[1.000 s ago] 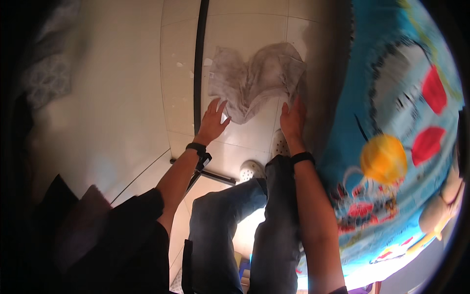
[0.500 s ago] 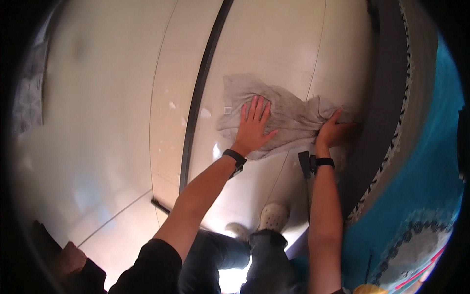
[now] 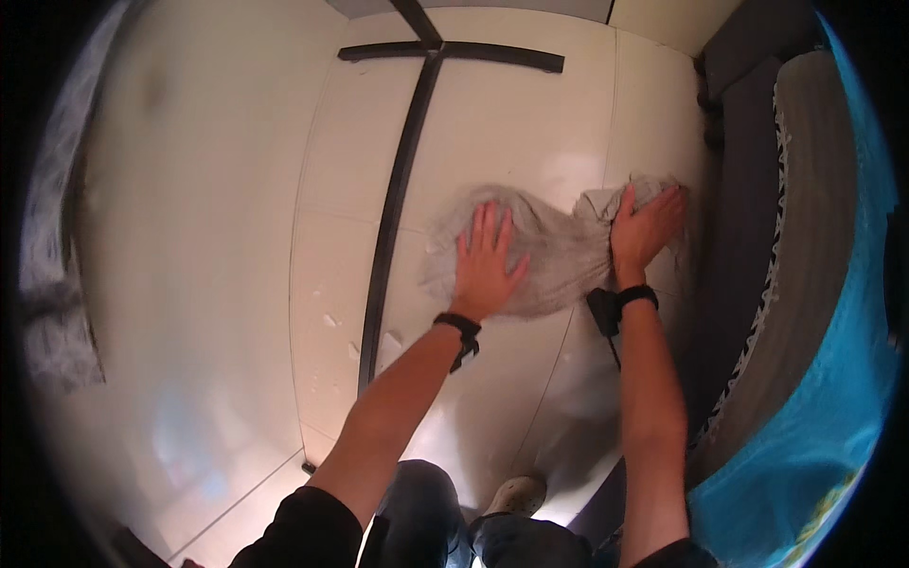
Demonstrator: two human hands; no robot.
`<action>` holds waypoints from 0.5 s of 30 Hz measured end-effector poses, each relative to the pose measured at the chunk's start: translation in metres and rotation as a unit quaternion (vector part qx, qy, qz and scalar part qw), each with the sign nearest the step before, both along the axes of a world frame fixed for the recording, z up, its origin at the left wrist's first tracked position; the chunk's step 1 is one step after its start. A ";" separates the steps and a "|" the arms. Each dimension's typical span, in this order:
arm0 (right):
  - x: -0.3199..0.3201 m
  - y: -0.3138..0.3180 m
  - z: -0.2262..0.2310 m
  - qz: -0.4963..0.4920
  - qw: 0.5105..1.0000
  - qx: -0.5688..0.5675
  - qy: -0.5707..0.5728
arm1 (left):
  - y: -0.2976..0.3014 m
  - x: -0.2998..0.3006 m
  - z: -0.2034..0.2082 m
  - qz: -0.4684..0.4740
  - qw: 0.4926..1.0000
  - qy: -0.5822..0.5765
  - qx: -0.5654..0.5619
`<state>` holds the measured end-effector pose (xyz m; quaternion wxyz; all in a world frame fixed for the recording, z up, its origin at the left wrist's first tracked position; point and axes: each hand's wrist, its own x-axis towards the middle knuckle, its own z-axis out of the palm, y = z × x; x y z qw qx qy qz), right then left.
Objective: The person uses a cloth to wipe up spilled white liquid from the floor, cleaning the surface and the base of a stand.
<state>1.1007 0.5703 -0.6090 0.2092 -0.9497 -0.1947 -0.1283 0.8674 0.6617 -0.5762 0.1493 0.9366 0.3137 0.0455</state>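
A thin, crumpled grey cloth (image 3: 559, 256) lies spread on the pale tiled floor (image 3: 511, 123). My left hand (image 3: 485, 260) presses flat on its left part, fingers spread. On the cloth's bunched right end rests my right hand (image 3: 647, 227), palm down, thumb apart and the other fingers close together. Folds run between the two hands. Each wrist wears a black band, and beside the right one hangs a small black piece (image 3: 602, 309) with a cord.
Left of the cloth runs a dark metal bar (image 3: 386, 237), joined to a crosspiece (image 3: 502, 55) at the far end. Small white scraps (image 3: 391, 346) lie beside it. A dark sofa-like side (image 3: 748, 208) and blue fabric (image 3: 786, 502) border the right. A pale glossy surface (image 3: 199, 237) fills the left.
Both hands and the cloth have moved forward along the floor, past the white scraps. My right hand now lies flatter on the cloth. The bar's far crosspiece has come into view.
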 end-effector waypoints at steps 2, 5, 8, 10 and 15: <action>0.025 0.022 0.001 0.025 1.000 0.000 0.006 | 0.027 0.021 0.001 0.021 1.000 0.000 -0.002; 0.070 0.044 0.010 0.091 0.995 0.029 0.028 | 0.030 0.035 0.005 -0.001 0.999 -0.032 0.029; 0.089 0.074 0.015 0.185 0.979 0.013 0.085 | 0.030 0.031 0.010 0.019 1.000 -0.016 -0.004; 0.088 0.078 0.009 0.183 0.975 0.025 0.126 | 0.027 0.027 0.009 0.022 1.000 -0.008 0.005; 0.092 0.078 0.010 0.221 0.963 0.050 0.144 | 0.029 0.033 0.016 0.003 1.000 -0.004 -0.019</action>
